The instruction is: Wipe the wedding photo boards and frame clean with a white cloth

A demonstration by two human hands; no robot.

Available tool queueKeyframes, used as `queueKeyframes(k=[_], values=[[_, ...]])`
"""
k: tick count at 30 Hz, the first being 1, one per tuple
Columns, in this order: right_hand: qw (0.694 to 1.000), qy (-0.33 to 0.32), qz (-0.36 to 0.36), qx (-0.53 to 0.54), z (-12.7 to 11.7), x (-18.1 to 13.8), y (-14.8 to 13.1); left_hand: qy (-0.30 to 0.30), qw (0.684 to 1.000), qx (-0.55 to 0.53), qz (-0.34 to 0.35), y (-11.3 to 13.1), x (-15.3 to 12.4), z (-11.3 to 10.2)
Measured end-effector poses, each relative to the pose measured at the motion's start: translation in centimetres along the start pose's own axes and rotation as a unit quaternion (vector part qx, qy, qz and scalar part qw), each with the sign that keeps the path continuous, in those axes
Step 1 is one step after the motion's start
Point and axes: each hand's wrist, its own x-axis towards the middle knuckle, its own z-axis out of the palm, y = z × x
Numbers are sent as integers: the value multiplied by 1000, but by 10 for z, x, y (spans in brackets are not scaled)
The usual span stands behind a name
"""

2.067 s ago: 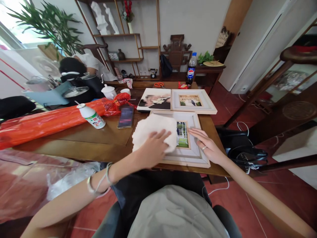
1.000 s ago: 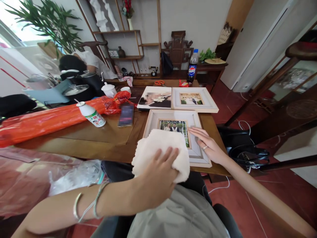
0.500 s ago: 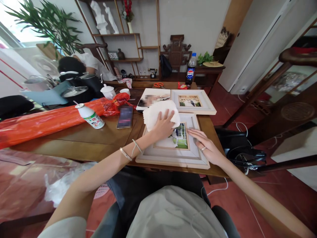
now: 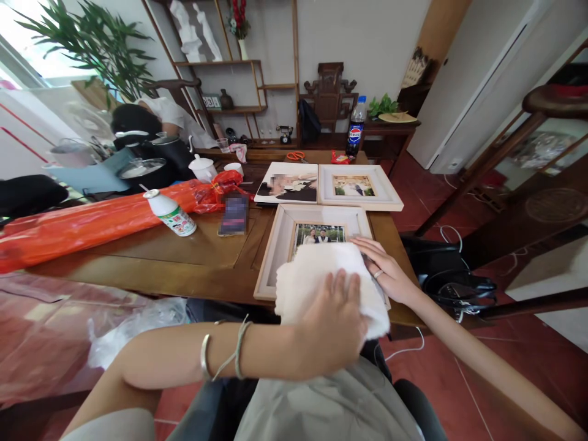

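Observation:
A white cloth (image 4: 316,275) covers the lower part of a white picture frame (image 4: 272,248) at the table's front edge. My left hand (image 4: 333,324) presses on this cloth with the fingers laid over it, carrying it along. Above the cloth, the upper part of the photo (image 4: 320,234) shows two people. My right hand (image 4: 383,269) rests on the frame's right side, fingers stretched out and holding nothing. Behind lie a second white frame (image 4: 390,193) with a photo and a large photo panel (image 4: 294,191), side by side.
To the left are a phone (image 4: 234,215), a white bottle with a straw (image 4: 169,212) lying tilted on an orange-wrapped roll (image 4: 105,214), and a white teapot (image 4: 203,168). A cola bottle (image 4: 355,128) and orange scissors (image 4: 296,156) stand at the back. A person (image 4: 160,116) sits far left.
My left hand has swept the cloth from the frame's upper left toward me, past its lower edge. The photo's top has come into view. My right hand stays at the frame's right side.

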Motion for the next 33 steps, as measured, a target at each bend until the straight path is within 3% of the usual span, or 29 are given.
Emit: queueKeyframes(k=[3, 8, 11, 15, 20, 28, 31, 33], values=[[1000, 6, 7, -4, 1, -1, 3, -40, 996, -10, -75, -27, 23, 15], [1000, 8, 0, -16, 3, -3, 6, -17, 988, -27, -148, -72, 51, 31], [1000, 11, -7, -22, 3, -3, 8, 18, 993, -40, -111, -93, 66, 34], [999, 10, 5, -34, 3, -4, 8, 41, 999, -34, 6, -112, 88, 38], [1000, 14, 6, -24, 3, -4, 7, 6, 999, -1, 40, -117, 97, 41], [1000, 7, -10, 11, 2, -1, 4, -40, 993, 75, -78, -124, 65, 32], [1000, 5, -12, 10, 2, -1, 3, -71, 986, 66, -133, -112, 51, 20], [1000, 4, -2, 7, 2, -1, 2, -81, 989, 35, -118, -92, 42, 9]])
